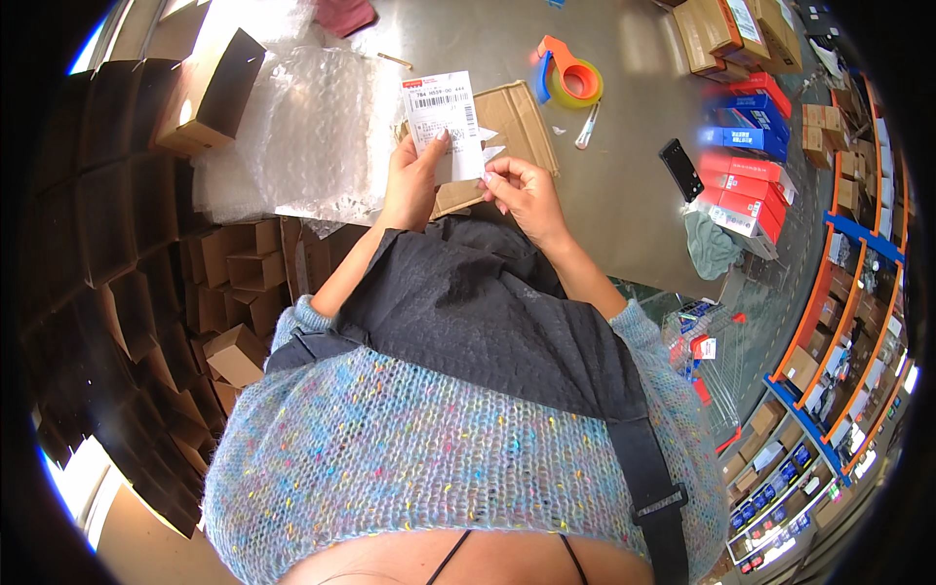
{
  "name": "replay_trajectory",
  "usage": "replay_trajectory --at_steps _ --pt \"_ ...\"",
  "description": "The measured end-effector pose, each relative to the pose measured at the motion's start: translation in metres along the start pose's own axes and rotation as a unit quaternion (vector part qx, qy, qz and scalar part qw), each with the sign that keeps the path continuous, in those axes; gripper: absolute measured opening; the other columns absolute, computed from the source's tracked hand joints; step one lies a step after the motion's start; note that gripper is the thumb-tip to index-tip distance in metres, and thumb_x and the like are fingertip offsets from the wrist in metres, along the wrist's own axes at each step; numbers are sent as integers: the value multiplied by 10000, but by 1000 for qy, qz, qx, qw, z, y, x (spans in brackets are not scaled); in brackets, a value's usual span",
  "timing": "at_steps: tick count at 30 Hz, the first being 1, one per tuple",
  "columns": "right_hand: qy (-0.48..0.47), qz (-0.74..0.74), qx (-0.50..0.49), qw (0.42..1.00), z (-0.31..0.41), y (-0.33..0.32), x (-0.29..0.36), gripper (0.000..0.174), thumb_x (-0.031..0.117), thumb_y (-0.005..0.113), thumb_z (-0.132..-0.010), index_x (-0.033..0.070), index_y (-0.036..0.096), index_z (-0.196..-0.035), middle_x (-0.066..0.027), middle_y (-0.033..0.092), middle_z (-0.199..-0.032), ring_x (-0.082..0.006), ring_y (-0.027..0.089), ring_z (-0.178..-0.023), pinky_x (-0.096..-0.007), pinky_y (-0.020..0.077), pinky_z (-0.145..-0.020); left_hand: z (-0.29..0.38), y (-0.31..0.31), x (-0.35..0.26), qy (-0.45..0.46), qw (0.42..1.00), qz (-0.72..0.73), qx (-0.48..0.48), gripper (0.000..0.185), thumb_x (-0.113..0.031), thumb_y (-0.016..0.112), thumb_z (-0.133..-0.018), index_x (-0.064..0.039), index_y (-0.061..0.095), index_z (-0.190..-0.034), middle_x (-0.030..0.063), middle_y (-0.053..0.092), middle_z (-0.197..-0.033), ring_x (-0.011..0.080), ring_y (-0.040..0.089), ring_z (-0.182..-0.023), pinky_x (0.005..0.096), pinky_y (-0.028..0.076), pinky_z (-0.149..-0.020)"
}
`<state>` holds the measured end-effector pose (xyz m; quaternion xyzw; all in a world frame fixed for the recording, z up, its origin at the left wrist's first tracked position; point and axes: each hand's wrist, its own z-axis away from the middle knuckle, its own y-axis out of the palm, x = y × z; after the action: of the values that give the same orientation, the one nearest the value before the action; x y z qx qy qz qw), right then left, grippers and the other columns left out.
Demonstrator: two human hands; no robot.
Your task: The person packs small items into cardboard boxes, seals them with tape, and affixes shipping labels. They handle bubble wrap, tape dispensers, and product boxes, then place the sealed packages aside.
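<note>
A white shipping label (462, 157) with barcodes and print is held up over the table. My left hand (415, 175) grips its lower left side, thumb on the front. At the label's lower right corner, the fingertips of my right hand (528, 191) pinch its edge. Below both hands lies a flat brown cardboard box (518, 117), partly covered by the label. Small white paper points stick out to the right behind the label. Clear bubble wrap (329, 131) spreads over the table to the left of my left hand.
An orange tape dispenser (579, 79) with yellow tape and a utility knife (587, 128) lie beyond my right hand. A black phone-like device (681, 170), red boxes (753, 194) and a green cloth (708, 245) line the right edge. An open carton (212, 95) stands left; a wire cart (709, 365) is lower right.
</note>
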<state>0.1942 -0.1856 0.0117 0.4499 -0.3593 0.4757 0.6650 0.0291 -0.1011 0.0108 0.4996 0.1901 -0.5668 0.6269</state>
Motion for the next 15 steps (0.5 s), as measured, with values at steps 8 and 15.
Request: replay_trajectory --at_steps 8,15 --pt "-37 36 -30 998 8 5 20 170 112 611 -1007 -19 669 -1099 -36 692 -908 -41 576 -704 -183 441 -584 17 19 -25 366 810 -458 14 389 -25 711 -885 11 605 -1257 116 683 -1134 262 609 -1157 376 452 -1031" --pt "-149 110 -35 982 6 7 19 132 52 604 -998 -49 656 -1064 -65 666 -966 -114 661 -801 -258 547 -713 21 13 -8 82 968 -211 108 233 -96 743 -916 29 708 -1109 79 746 -1029 121 681 -943 275 538 -872"
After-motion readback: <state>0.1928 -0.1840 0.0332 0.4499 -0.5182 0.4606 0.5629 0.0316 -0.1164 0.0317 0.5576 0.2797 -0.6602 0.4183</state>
